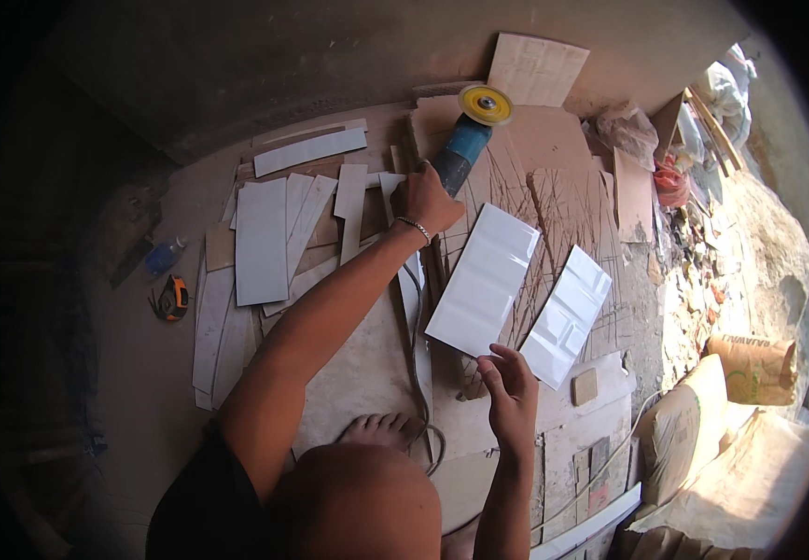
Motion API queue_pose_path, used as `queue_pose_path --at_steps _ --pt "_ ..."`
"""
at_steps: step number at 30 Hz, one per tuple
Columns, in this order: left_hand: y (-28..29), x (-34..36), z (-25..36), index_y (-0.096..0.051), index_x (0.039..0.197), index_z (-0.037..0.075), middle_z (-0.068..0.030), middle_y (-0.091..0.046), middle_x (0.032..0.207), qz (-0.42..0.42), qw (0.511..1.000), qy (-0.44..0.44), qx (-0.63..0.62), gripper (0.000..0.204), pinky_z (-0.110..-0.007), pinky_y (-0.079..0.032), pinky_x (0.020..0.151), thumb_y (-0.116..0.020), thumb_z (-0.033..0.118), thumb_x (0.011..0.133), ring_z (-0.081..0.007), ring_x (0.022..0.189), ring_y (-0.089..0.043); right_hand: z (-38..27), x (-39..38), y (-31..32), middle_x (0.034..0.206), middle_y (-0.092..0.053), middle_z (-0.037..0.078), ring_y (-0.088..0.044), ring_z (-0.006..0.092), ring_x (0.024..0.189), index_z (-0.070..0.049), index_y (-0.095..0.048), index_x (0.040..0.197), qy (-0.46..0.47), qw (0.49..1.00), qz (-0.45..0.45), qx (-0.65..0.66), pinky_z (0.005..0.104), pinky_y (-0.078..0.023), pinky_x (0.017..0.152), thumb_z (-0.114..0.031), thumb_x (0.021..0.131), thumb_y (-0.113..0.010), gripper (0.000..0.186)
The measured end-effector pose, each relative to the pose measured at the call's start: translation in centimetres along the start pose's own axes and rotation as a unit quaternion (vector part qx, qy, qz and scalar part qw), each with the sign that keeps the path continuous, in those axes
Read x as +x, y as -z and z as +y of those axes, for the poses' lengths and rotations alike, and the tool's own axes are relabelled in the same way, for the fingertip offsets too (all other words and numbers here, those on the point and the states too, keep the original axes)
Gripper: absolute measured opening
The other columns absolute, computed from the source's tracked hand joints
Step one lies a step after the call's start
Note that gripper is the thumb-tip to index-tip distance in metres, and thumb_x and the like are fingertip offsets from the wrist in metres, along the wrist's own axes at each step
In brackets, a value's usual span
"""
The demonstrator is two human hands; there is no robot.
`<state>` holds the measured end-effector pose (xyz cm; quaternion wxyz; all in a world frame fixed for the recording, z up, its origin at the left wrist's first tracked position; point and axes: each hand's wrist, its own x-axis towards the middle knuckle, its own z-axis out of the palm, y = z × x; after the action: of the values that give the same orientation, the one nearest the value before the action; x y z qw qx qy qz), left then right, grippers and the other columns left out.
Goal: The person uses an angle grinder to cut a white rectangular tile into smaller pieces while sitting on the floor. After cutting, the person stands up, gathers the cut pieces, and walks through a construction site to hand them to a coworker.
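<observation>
Blue-black angle grinder (466, 142) | yellow disc (486, 105) up | glossy white tile (485, 280) | slanted, near grinder

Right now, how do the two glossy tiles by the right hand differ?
Size: left tile looks larger; right tile is narrower and shorter.
Place: left tile lies nearer the grinder; right tile is farther off.
Hand: the right hand has fingertips at left tile's near edge, contact unclear; right tile lies to their right.
Shared: both white and shiny, slanted much the same way.

The left arm (306, 341) stretches far forward, left fingers (423, 177) wrapped closed, while the right fingers (511, 357) bend loosely
</observation>
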<state>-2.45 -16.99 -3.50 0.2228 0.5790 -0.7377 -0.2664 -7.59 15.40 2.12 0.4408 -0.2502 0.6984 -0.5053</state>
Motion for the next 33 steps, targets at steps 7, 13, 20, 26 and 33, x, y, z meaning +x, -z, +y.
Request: queue_pose_path --at_steps 7,13,20,26,33 --pt "1.3 -1.0 -0.5 -0.052 0.127 -0.011 -0.0295 -0.072 0.102 -0.033 0.999 -0.035 0.023 0.075 -0.046 -0.060 0.084 -0.080 0.024 0.066 -0.0420 0.094 -0.074 -0.2 1.0 -0.2 0.104 -0.076 0.017 -0.074 0.0229 0.095 0.006 -0.065 0.123 0.013 0.978 0.131 -0.161 0.0348 -0.057 0.089 -0.019 0.092 -0.078 0.041" --pt "3.4 -9.9 0.6 -0.043 0.133 -0.004 -0.0245 -0.050 0.120 0.079 0.980 -0.180 -0.030 0.069 -0.048 -0.049 0.098 -0.078 0.010 0.076 -0.0428 0.110 -0.058 0.7 2.0 1.4 0.102 -0.075 0.019 -0.074 0.0289 0.091 0.005 -0.066 0.120 0.004 0.950 0.237 -0.205 0.0381 -0.058 0.084 -0.025 0.086 -0.081 0.049" --pt "3.8 -21.4 2.1 -0.045 0.138 -0.007 -0.0246 -0.050 0.124 -0.104 0.967 -0.231 -0.025 0.072 -0.049 -0.046 0.101 -0.079 0.012 0.077 -0.0435 0.116 -0.055 3.4 2.8 5.1 0.139 -0.044 0.039 -0.055 0.0461 0.125 0.010 -0.041 0.146 -0.069 0.830 0.378 -0.405 0.0490 -0.046 0.106 -0.044 0.082 -0.084 0.094" --pt "3.6 -24.1 3.7 -0.054 0.132 -0.005 -0.0217 -0.054 0.121 -0.160 0.946 -0.273 -0.077 0.064 -0.046 -0.046 0.103 -0.080 0.013 0.077 -0.0403 0.116 -0.056 6.0 2.9 6.4 0.101 -0.066 0.024 -0.069 0.0343 0.092 0.009 -0.052 0.127 -0.082 0.898 0.410 -0.136 0.0423 -0.056 0.083 -0.032 0.087 -0.082 0.064" --pt "3.7 -24.9 4.0 -0.056 0.133 -0.004 -0.0164 -0.063 0.113 -0.274 0.929 -0.210 -0.131 0.056 -0.038 -0.052 0.095 -0.078 0.014 0.084 -0.0288 0.105 -0.065 4.1 1.8 8.3 0.082 -0.067 0.010 -0.065 0.0150 0.064 0.006 -0.064 0.101 -0.122 0.907 0.351 0.196 0.0278 -0.055 0.056 -0.021 0.099 -0.071 0.028"
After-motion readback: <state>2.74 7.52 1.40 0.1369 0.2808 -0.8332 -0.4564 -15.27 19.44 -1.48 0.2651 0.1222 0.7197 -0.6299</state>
